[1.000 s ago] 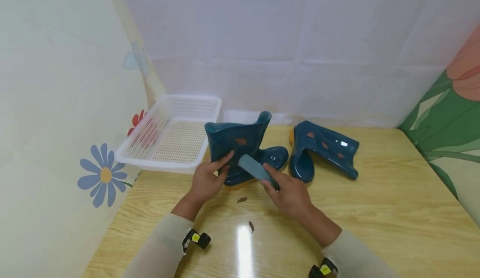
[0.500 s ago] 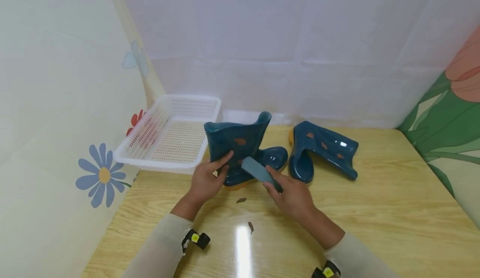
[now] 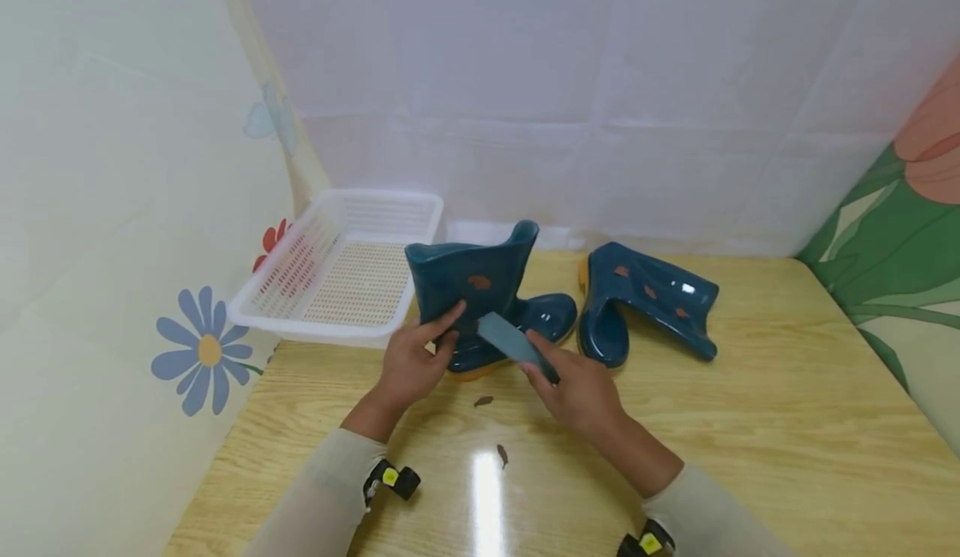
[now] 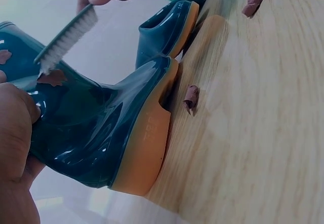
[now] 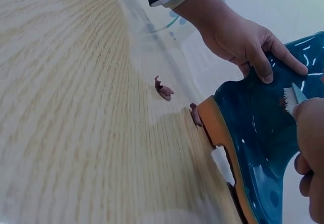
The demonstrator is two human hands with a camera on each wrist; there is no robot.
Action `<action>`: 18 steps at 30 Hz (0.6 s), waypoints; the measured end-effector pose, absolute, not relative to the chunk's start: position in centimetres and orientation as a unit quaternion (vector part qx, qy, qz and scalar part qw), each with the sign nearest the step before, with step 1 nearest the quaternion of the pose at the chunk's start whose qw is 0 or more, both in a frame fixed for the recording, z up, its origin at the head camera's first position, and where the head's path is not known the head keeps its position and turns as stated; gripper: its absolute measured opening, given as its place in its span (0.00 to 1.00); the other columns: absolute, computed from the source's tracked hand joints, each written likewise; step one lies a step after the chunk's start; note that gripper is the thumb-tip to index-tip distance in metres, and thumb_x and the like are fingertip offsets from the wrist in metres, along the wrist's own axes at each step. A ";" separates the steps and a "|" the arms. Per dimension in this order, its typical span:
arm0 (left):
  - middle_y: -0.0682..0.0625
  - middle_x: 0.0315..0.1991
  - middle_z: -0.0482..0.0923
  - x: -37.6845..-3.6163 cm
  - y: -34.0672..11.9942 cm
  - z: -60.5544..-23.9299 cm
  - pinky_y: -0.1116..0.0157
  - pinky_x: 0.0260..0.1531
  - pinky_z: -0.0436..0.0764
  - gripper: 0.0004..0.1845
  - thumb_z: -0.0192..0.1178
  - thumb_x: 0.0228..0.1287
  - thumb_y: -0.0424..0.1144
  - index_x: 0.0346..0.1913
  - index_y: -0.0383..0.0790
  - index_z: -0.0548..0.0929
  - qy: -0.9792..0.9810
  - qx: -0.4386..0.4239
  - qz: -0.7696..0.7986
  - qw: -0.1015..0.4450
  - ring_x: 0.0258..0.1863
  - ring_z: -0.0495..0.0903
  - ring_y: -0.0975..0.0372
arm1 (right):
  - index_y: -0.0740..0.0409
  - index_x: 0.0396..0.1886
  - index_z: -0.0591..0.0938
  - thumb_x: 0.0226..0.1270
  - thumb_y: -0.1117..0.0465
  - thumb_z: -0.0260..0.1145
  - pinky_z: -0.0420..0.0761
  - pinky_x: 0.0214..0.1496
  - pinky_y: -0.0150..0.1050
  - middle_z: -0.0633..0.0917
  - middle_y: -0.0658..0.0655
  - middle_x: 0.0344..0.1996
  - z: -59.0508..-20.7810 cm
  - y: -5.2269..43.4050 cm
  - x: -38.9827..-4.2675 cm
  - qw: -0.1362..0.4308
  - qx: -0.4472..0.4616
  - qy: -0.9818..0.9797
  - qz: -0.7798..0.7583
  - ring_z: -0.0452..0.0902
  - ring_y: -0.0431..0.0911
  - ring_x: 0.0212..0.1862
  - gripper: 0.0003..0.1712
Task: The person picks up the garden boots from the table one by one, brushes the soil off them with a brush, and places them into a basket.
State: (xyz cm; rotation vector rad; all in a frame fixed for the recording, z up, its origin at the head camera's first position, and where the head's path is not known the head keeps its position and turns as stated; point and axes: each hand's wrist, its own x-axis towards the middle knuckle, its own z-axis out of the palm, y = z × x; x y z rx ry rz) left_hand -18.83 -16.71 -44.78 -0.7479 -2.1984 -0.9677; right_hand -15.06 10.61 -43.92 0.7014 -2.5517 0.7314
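Observation:
A glossy dark-blue rain boot [image 3: 442,278] with an orange sole stands upright on the table. My left hand [image 3: 411,363] grips the back of its shaft above the heel, thumb on the near side. My right hand [image 3: 588,388] holds a blue-grey scrubbing brush [image 3: 510,342] against the boot's side, bristles facing it. In the left wrist view the white bristles [image 4: 71,37] lie right at a brown patch [image 4: 54,77] on the shaft. Another brown patch [image 3: 479,282] shows higher up. The brush's handle end is hidden in my right hand.
A second blue boot [image 3: 660,286] with several brown patches lies on its side at the right. A white plastic basket [image 3: 315,330] stands at the back left. Two brown scraps, a nearer one [image 3: 502,455] and a farther one [image 3: 483,401], lie on the wooden table.
The brush in my right hand has shifted slightly right and then back left across the boot's side. The boot's top has tipped a little to the left; my left hand keeps its grip.

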 end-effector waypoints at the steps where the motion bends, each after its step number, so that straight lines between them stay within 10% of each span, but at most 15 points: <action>1: 0.49 0.25 0.75 -18.8 -16.7 -44.8 0.66 0.18 0.69 0.25 0.66 0.64 0.25 0.64 0.42 0.83 -0.832 -0.283 -0.365 0.309 0.19 0.67 0.67 | 0.52 0.68 0.80 0.71 0.51 0.71 0.62 0.20 0.33 0.75 0.44 0.20 -44.0 10.7 -15.0 0.192 0.248 -0.913 0.260 0.61 0.36 0.18 0.28; 18: 0.49 0.25 0.76 -18.7 -16.6 -44.4 0.65 0.19 0.69 0.24 0.65 0.64 0.25 0.63 0.40 0.84 -0.830 -0.286 -0.368 0.306 0.20 0.67 0.66 | 0.53 0.68 0.80 0.69 0.53 0.73 0.61 0.19 0.32 0.75 0.46 0.20 -43.9 10.6 -15.2 0.224 0.270 -0.897 0.270 0.60 0.35 0.17 0.29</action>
